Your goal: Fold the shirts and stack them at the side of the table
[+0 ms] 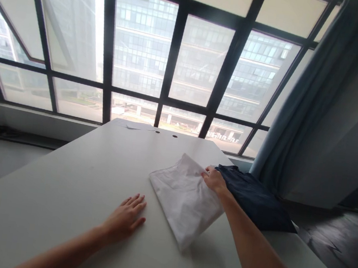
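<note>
A folded piece of white cloth, perhaps a garment, is over the middle of the white table. Its right side is raised off the surface, with a shadow beneath. My right hand pinches the cloth near its upper right edge, fingers closed on it. To the left of the cloth, my left hand rests flat on the tabletop, fingers stretched out and holding nothing. Just beyond my right hand and forearm lies a folded dark navy cloth along the table's right edge, partly hidden by the arm.
Two small round holes and a flat white sheet are at the table's far end. Behind stands a large window with dark frames. A blue-grey curtain hangs at the right, near the table's edge.
</note>
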Tool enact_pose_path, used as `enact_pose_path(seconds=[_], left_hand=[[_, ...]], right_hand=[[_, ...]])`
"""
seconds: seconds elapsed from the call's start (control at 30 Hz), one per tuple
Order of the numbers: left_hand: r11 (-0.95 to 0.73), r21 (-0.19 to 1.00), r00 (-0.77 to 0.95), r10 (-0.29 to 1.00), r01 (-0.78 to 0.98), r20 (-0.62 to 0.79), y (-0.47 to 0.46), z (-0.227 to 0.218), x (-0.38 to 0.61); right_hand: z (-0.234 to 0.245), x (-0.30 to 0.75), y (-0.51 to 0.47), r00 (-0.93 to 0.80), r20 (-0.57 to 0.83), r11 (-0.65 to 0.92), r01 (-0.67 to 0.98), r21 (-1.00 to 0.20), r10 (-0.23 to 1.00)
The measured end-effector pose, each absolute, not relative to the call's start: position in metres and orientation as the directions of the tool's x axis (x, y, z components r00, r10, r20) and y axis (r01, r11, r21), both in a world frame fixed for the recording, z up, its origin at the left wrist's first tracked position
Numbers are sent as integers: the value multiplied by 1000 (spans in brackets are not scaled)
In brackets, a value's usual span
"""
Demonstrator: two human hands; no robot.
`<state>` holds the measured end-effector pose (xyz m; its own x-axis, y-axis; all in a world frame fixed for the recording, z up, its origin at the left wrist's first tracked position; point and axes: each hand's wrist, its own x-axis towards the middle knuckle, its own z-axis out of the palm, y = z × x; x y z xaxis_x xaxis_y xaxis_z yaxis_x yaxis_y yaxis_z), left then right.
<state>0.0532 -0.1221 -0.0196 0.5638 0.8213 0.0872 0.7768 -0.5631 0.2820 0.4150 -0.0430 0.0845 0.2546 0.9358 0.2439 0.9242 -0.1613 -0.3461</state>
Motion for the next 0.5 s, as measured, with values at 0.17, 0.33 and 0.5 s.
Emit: enact_pose_path(seconds=[0.17, 0.33, 0.5], left_hand=[[-558, 298, 561, 823, 774, 85, -121, -23, 54], [-570, 314, 561, 818, 760, 126, -121, -29, 52], [-561, 302, 550, 825, 771, 128, -122, -29, 53]], right_hand=[[142, 457, -28, 221, 418, -38, 915, -402, 881], [201, 544, -27, 268, 508, 0, 885, -466, 819], [223, 663, -34, 494, 468, -268, 842, -469, 733]])
